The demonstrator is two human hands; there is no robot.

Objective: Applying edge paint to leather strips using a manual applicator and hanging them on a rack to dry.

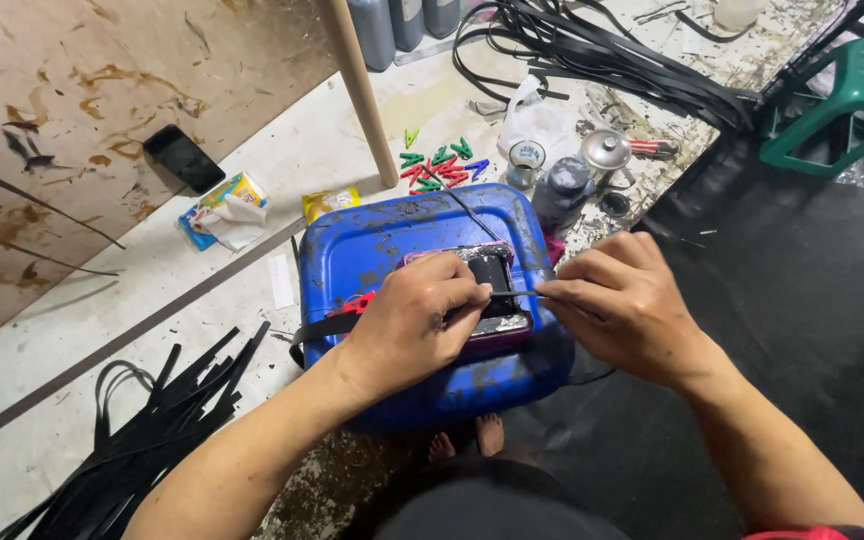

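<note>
A blue plastic container [392, 240] lies on its side in front of me as a work surface. On top of it rests a black leather piece on a pink-edged block [497, 290]. My left hand [417, 325] presses down on this piece, fingertips pinching a thin black strip [512, 293]. My right hand [622, 300] pinches the same strip from the right, thumb and forefinger closed on it. A black strap [317, 330] runs off the container's left side, with a red clip [357, 302] beside my left hand.
Coloured clothespins [439, 167] lie behind the container, next to a wooden pole [362, 90], a white bag [537, 125], small tins and a dark bottle [562, 190]. Black strips are piled at lower left [142, 440] and top [602, 50]. A phone [183, 157] and a green stool [852, 90] are nearby.
</note>
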